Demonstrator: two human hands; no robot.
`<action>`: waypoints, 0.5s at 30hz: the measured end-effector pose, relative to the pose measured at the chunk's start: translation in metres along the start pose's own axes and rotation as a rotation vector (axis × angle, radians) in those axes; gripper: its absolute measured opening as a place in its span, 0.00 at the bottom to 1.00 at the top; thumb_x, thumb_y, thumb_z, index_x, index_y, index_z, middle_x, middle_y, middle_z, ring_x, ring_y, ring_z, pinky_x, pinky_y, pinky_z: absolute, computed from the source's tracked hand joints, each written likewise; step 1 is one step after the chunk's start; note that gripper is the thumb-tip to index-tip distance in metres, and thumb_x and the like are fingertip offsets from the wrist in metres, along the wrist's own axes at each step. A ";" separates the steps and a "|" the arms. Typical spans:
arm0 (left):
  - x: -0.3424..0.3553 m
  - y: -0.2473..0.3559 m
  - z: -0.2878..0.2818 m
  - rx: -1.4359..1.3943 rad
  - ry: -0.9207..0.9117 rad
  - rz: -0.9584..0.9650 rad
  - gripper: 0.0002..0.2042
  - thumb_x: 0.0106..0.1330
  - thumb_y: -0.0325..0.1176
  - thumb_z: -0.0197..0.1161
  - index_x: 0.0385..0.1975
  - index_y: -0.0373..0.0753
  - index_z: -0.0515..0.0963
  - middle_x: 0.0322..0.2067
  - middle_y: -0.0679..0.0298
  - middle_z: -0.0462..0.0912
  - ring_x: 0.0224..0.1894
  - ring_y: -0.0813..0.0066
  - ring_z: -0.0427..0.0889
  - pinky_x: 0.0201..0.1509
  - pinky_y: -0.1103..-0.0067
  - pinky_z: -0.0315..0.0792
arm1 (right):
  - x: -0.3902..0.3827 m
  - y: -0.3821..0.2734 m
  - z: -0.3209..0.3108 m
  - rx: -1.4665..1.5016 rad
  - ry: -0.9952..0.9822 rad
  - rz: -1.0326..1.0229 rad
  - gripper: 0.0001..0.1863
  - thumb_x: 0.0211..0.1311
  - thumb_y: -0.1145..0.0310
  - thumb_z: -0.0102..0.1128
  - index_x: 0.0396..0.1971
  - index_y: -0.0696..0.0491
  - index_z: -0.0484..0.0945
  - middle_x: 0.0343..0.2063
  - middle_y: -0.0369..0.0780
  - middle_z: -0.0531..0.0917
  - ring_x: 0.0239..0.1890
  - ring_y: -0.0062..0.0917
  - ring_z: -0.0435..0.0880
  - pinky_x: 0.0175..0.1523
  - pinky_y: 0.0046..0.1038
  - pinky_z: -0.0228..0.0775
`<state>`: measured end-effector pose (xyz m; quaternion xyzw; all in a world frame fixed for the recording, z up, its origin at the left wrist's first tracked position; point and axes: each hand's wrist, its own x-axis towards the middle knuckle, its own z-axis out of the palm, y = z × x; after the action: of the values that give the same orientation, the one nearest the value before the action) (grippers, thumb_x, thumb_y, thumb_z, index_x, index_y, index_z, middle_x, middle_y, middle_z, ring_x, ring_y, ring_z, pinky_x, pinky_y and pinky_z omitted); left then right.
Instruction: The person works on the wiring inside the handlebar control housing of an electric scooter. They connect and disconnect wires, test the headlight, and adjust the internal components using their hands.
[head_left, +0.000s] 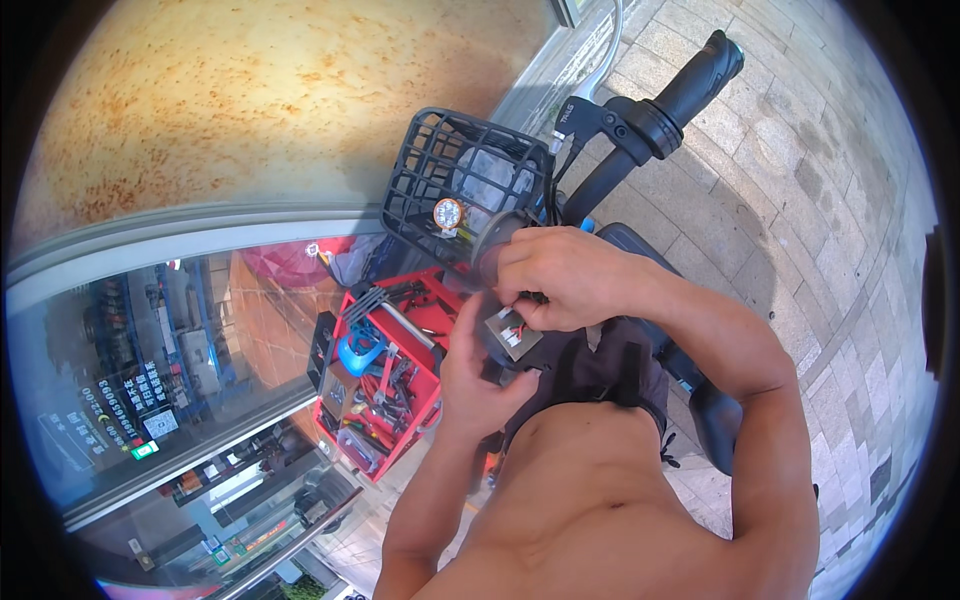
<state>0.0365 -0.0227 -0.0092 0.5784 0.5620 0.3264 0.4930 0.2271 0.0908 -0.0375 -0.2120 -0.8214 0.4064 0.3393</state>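
My left hand curves around a dark, rounded unit beside the handlebar, thumb and fingers on either side of it. On that unit sits a small grey-brown square pad bearing white plugs with thin red wires. Over its upper edge is my right hand, fingers bent and pinched close to the plugs. Whatever lies between those fingertips is hidden. Just beyond, a black wire basket is fixed at the front of a bike, with a round orange-rimmed light near it.
A black handlebar grip with a brake lever extends to the upper right. Left of my hands stands an open red toolbox holding pliers, a hammer and other tools. A glass shopfront runs along the left; stone paving lies at right.
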 end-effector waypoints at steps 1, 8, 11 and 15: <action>0.000 -0.001 0.000 0.030 0.001 0.010 0.47 0.47 0.13 0.64 0.71 0.32 0.47 0.57 0.53 0.72 0.54 0.66 0.79 0.56 0.72 0.77 | 0.000 0.000 0.000 0.000 -0.006 0.003 0.03 0.46 0.72 0.59 0.22 0.54 0.79 0.27 0.40 0.80 0.37 0.38 0.78 0.41 0.38 0.73; 0.000 -0.001 0.000 -0.022 0.006 -0.007 0.47 0.47 0.13 0.63 0.71 0.32 0.47 0.57 0.52 0.72 0.55 0.65 0.79 0.57 0.71 0.77 | -0.002 0.000 0.002 0.007 0.012 0.004 0.03 0.47 0.72 0.59 0.23 0.54 0.79 0.27 0.40 0.80 0.37 0.38 0.78 0.42 0.38 0.72; 0.000 0.000 0.001 -0.061 0.015 -0.005 0.47 0.47 0.13 0.63 0.71 0.32 0.47 0.58 0.52 0.71 0.56 0.64 0.79 0.58 0.70 0.77 | -0.005 0.000 0.001 0.029 0.013 0.015 0.04 0.49 0.71 0.60 0.25 0.54 0.81 0.28 0.40 0.80 0.38 0.38 0.78 0.43 0.38 0.72; 0.000 0.008 0.005 -0.098 0.020 -0.022 0.46 0.47 0.16 0.67 0.69 0.31 0.51 0.60 0.53 0.69 0.58 0.66 0.76 0.61 0.71 0.72 | -0.009 0.000 -0.001 0.081 0.006 0.034 0.06 0.50 0.72 0.60 0.29 0.54 0.83 0.30 0.41 0.81 0.40 0.39 0.79 0.45 0.38 0.72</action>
<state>0.0436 -0.0228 -0.0026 0.5442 0.5566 0.3538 0.5186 0.2340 0.0859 -0.0404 -0.2132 -0.7995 0.4447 0.3429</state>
